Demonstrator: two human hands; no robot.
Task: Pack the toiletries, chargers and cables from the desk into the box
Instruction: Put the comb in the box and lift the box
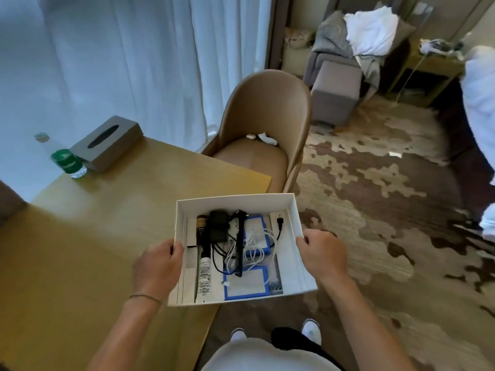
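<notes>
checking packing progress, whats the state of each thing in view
white box: open, no lid, held off the desk
left hand: grips box's left wall
right hand: grips box's right wall
tube: lying flat in box
black charger: in box
white cable: loosely coiled in box
black comb: lying in box
water bottle: upright, capped, on desk
tissue box: on desk

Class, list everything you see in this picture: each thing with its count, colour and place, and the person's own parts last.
box: 1, white, held over desk corner
tube: 1, dark and white, box left
charger: 1, black, in box
comb: 1, black, box middle
cable: 1, white, coiled in box
pouches: 2, blue-edged, under cables
desk: 1, wooden, left
tissue box: 1, grey, on desk
bottle: 1, green label, beside tissue box
chair: 1, tan, behind desk
left hand: grips box's left wall
right hand: grips box's right wall
</notes>
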